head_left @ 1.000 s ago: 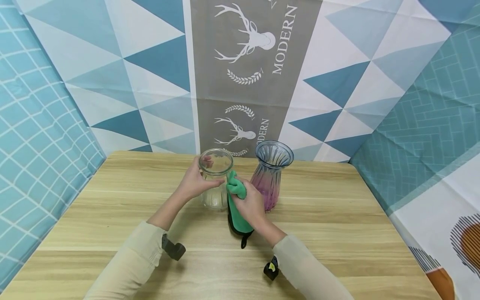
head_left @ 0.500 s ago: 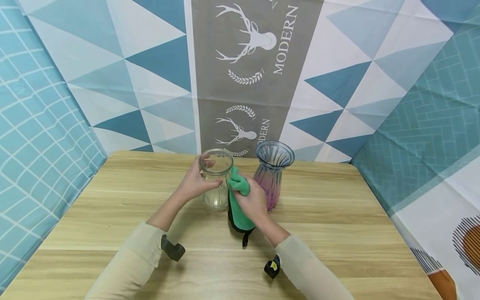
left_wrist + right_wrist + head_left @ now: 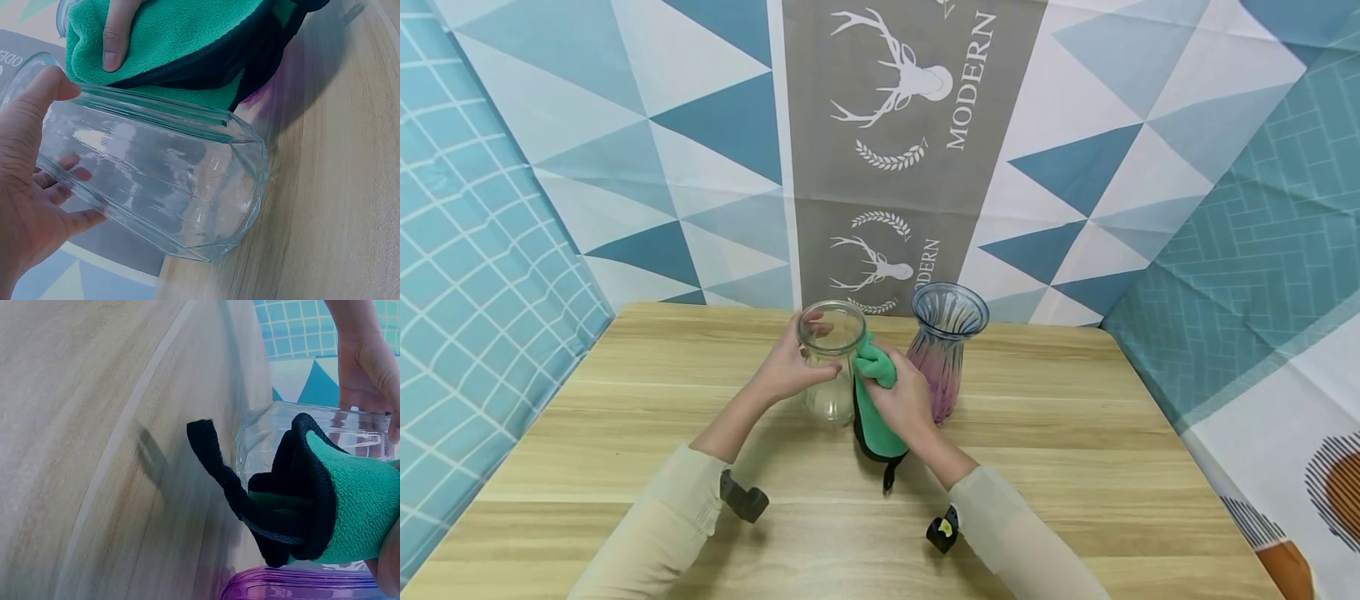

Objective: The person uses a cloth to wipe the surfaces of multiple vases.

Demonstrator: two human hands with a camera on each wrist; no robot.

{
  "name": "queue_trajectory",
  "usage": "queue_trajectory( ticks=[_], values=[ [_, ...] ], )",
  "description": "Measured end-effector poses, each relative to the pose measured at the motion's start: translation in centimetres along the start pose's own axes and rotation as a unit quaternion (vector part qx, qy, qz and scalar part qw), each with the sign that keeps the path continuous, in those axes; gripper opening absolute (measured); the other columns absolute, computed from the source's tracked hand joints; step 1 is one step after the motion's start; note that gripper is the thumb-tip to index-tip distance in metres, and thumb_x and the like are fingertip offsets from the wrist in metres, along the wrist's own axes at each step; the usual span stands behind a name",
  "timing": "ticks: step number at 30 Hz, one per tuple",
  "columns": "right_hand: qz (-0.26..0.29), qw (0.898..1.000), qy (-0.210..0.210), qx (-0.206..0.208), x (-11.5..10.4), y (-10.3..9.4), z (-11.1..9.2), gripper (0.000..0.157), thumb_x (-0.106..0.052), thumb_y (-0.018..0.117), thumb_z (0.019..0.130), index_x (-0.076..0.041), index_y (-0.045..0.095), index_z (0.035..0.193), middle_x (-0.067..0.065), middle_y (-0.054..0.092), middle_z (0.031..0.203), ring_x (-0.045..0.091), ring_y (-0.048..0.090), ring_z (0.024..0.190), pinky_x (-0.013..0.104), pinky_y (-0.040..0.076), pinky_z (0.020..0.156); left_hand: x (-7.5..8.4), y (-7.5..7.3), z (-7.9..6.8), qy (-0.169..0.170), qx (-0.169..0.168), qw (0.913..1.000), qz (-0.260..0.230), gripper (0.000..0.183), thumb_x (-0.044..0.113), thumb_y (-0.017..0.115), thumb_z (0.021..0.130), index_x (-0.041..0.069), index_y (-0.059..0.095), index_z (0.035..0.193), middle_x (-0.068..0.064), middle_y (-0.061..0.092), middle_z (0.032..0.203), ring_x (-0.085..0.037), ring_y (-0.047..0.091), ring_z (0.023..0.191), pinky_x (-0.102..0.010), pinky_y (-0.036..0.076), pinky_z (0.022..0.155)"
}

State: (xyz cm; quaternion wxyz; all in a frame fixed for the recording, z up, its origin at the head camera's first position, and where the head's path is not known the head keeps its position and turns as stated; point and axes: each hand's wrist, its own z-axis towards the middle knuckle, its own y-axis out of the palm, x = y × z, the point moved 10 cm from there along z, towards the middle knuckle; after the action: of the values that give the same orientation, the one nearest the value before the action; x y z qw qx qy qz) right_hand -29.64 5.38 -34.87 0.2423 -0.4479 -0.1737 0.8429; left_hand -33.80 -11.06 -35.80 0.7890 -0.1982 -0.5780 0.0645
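Note:
My left hand (image 3: 790, 362) grips a clear glass vase (image 3: 831, 407) with thumb and fingers on either side below its rim. In the left wrist view, the vase's ribbed wall (image 3: 162, 169) and faceted base show plainly. My right hand (image 3: 908, 402) holds a green cleaning cloth (image 3: 877, 429) with black edging and a black hanging loop (image 3: 209, 447). Bunched at the top, the cloth lies along the vase's right side. Only the thumb of that hand (image 3: 115, 37) shows in the left wrist view; its other fingers are mostly hidden.
A second vase (image 3: 943, 367), blue at its flared mouth and pink-purple below, stands just right of my right hand. The wooden table (image 3: 1060, 450) reaches back to a patterned cloth backdrop (image 3: 880, 183). Black wrist camera mounts (image 3: 745, 497) hang beneath both cuffs.
The cloth and my right hand have shifted slightly up along the clear vase's side and stay against it. The vase's rim has dipped a little toward me, still in my left hand.

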Motion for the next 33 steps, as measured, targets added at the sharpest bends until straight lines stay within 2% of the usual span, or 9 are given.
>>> queue_trajectory(
  ticks=[7,14,18,24,29,33],
  values=[
    [-0.011,1.000,-0.003,-0.006,0.0,0.3,0.0,0.037,-0.020,0.071,0.083,-0.011,0.062,0.118,0.008,0.069,0.111,0.023,0.066,0.097,0.039,0.055,0.079,0.0,0.0,-0.1,-0.005,-0.003,1.0000,0.006,0.087,0.019,0.080,0.072,0.008,0.027,0.140,-0.016,0.052,0.133,-0.032,0.044,0.128,-0.059,0.037,0.102],
    [-0.032,0.998,0.043,-0.043,1.2,1.1,-0.8,0.036,-0.021,0.070,0.084,-0.013,0.061,0.118,0.007,0.069,0.110,0.023,0.067,0.094,0.039,0.054,0.079,0.0,0.0,-0.2,-0.013,0.007,0.9998,0.011,0.092,0.029,0.083,0.070,0.009,0.028,0.141,-0.015,0.052,0.133,-0.030,0.045,0.128,-0.054,0.041,0.099],
    [-0.052,0.996,0.048,-0.053,1.5,1.4,-1.1,0.037,-0.021,0.069,0.085,-0.014,0.061,0.120,0.005,0.068,0.111,0.022,0.066,0.094,0.039,0.054,0.079,-0.2,-0.1,-0.1,-0.018,0.013,0.9997,0.008,0.090,0.029,0.083,0.070,0.010,0.029,0.140,-0.015,0.051,0.133,-0.030,0.046,0.127,-0.052,0.042,0.099],
    [-0.063,0.996,0.044,-0.049,1.6,1.4,-1.2,0.038,-0.022,0.069,0.084,-0.015,0.061,0.121,0.004,0.068,0.114,0.021,0.066,0.095,0.039,0.054,0.077,-0.2,-0.3,-0.2,-0.018,0.029,0.9994,0.004,0.093,0.028,0.085,0.067,0.007,0.030,0.140,-0.016,0.046,0.135,-0.031,0.045,0.125,-0.050,0.040,0.104],
    [-0.039,0.998,0.039,-0.032,1.3,1.0,-1.1,0.038,-0.022,0.069,0.084,-0.014,0.061,0.121,0.005,0.068,0.112,0.021,0.066,0.095,0.038,0.054,0.078,0.0,-0.4,-0.3,-0.016,0.038,0.9991,0.014,0.094,0.028,0.086,0.065,0.005,0.033,0.138,-0.019,0.047,0.130,-0.033,0.045,0.123,-0.051,0.040,0.102],
    [-0.013,1.000,0.016,-0.002,0.7,0.2,-0.8,0.037,-0.020,0.071,0.083,-0.011,0.062,0.118,0.008,0.069,0.108,0.022,0.066,0.093,0.038,0.054,0.077,0.1,-0.5,-0.3,-0.021,0.037,0.9990,0.013,0.092,0.028,0.086,0.065,0.004,0.035,0.137,-0.018,0.049,0.126,-0.033,0.045,0.123,-0.051,0.042,0.101]
  ],
)
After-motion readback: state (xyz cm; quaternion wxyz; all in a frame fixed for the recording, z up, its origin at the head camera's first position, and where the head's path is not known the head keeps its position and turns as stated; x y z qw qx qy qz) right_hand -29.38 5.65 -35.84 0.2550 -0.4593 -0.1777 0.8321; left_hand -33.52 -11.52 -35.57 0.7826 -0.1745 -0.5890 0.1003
